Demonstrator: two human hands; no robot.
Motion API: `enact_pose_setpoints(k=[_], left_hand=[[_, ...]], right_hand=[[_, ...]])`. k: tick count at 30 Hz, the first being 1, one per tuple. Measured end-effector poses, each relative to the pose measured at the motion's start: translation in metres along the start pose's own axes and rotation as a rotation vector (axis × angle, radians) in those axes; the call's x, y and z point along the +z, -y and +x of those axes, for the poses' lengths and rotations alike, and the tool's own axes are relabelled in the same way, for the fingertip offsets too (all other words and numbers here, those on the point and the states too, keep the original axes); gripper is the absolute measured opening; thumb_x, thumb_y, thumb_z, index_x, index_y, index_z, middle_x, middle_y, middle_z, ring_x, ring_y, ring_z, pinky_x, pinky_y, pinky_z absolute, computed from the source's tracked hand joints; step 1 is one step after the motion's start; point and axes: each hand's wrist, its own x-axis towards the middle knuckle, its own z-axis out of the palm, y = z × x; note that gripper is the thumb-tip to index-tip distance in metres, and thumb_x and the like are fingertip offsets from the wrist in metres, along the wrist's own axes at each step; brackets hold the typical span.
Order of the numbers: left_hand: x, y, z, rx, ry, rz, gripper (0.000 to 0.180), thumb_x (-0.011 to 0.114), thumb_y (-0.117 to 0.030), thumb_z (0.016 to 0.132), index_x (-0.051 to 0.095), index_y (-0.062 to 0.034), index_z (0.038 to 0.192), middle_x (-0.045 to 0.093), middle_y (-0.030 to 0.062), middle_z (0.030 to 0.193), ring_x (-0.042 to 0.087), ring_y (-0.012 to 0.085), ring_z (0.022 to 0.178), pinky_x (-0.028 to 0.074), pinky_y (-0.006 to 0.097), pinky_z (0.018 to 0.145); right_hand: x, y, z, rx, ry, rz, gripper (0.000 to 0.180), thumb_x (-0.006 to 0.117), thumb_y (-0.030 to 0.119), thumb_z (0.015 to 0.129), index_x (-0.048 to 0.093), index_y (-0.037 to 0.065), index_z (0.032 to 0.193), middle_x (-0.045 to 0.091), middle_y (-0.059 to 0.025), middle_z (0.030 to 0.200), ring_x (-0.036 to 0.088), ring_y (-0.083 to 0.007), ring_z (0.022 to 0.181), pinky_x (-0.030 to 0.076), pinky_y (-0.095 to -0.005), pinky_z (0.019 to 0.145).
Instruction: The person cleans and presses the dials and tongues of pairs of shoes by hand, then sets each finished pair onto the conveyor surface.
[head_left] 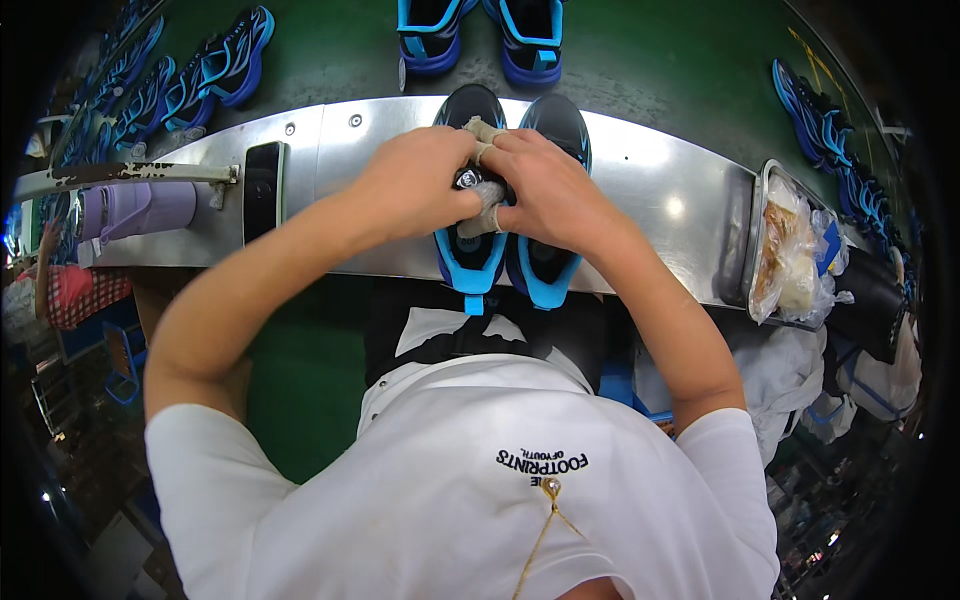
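Head view: my left hand (pixel 432 180) and right hand (pixel 548 190) meet over the near left shoe (pixel 472 104), on the metal bench (pixel 665 180) — fingertips bunched close, whether pinching anything I cannot tell.

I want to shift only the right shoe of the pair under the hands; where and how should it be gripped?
Probably by the blue-lined collar at the heel, pinched inside and outside, coming from the near side. The shoe lies sole-down, opening upward, heel toward the person, while the right hand hides its middle.
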Motion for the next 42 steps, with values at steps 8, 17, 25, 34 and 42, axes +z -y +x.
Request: enact_pose_setpoints(k=[8, 17, 25, 34, 42], left_hand=[[0.046, 0.024, -0.019, 0.298, -0.562, -0.629, 0.033, 0.067, -0.005, 0.078, 0.065, -0.0051, 0.111, 0.051, 0.0033, 0.092, 0.047, 0.0138, 0.080, 0.040, 0.025, 0.072], [0.040, 0.055, -0.008, 0.434, -0.253, -0.729, 0.040, 0.067, -0.011, 0.084, 0.065, -0.0107, 0.124, 0.049, 0.0010, 0.095, 0.048, 0.0136, 0.091, 0.038, 0.026, 0.083], [0.051, 0.057, -0.021, 0.291, -0.408, -0.822, 0.059, 0.070, -0.020, 0.084, 0.052, -0.0158, 0.140, 0.053, 0.0050, 0.124, 0.049, 0.0186, 0.118, 0.040, 0.031, 0.095], [0.140, -0.001, -0.007, 0.275, -0.463, -0.959, 0.086, 0.067, -0.029, 0.087, 0.020, 0.0073, 0.148, 0.041, 0.0287, 0.141, 0.040, 0.0391, 0.132, 0.029, 0.042, 0.111], [0.028, -0.046, 0.102, 0.486, -0.447, -1.202, 0.074, 0.063, -0.022, 0.093, 0.023, -0.0018, 0.152, 0.042, 0.0150, 0.147, 0.039, 0.0243, 0.137, 0.034, 0.035, 0.109]], right_hand=[[-0.014, -0.030, 0.003, -0.183, -0.111, 0.606, 0.051, 0.070, 0.032, 0.086, 0.060, 0.005, 0.128, 0.056, -0.0189, 0.132, 0.055, -0.0326, 0.120, 0.043, -0.0365, 0.099], [-0.006, -0.005, 0.012, -0.132, -0.161, 0.204, 0.044, 0.067, 0.029, 0.089, 0.060, 0.009, 0.128, 0.053, -0.0194, 0.136, 0.051, -0.0339, 0.123, 0.039, -0.0420, 0.103], [-0.005, -0.037, -0.013, -0.119, -0.622, 0.678, 0.047, 0.070, 0.031, 0.086, 0.061, 0.013, 0.129, 0.056, -0.0140, 0.135, 0.049, -0.0258, 0.129, 0.039, -0.0370, 0.105], [0.072, -0.042, -0.092, 0.399, -0.689, 1.139, 0.057, 0.029, 0.042, 0.106, 0.036, 0.004, 0.148, 0.041, -0.0129, 0.146, 0.040, -0.0219, 0.134, 0.031, -0.0311, 0.110], [-0.025, -0.155, -0.054, 0.275, -1.232, 0.944, 0.049, 0.044, 0.036, 0.102, 0.048, 0.005, 0.139, 0.051, -0.0114, 0.138, 0.049, -0.0196, 0.124, 0.036, -0.0295, 0.105]])
